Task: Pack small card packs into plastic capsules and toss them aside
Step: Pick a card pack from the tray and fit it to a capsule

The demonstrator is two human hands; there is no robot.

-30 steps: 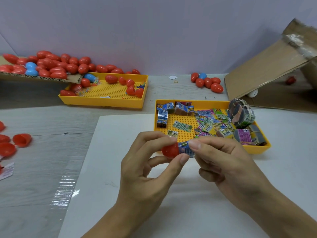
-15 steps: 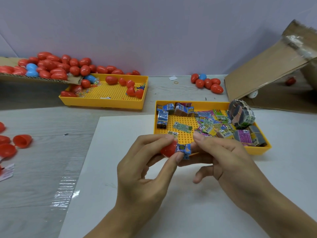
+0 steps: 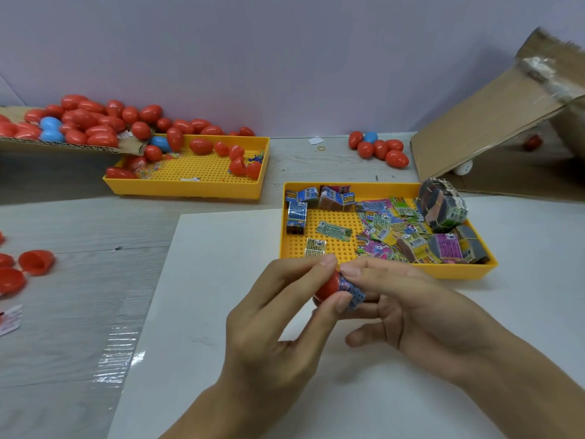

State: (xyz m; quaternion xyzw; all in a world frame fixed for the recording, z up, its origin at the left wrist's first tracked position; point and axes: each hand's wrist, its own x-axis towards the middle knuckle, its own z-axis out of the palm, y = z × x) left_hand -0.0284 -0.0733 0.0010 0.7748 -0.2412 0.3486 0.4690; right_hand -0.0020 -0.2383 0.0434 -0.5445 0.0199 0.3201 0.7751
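Note:
My left hand (image 3: 278, 315) pinches a red capsule half (image 3: 327, 286) between thumb and fingers above the white sheet. A small blue card pack (image 3: 352, 291) sticks out of its open end. My right hand (image 3: 421, 308) holds that pack, with the forefinger on top of it. Just behind my hands stands a yellow tray (image 3: 456, 274) with several loose card packs (image 3: 389, 229) and bundled stacks.
A second yellow tray (image 3: 190, 188) at the back left holds red capsules, fed from a cardboard flap piled with red and blue ones (image 3: 88, 122). Open red halves (image 3: 34, 261) lie at the left edge. Closed capsules (image 3: 380, 148) and a cardboard box (image 3: 493, 122) sit at the back right.
The capsule half and pack have tilted and dropped slightly toward me. My right fingers have shifted along the pack, and more of it sits inside the red half.

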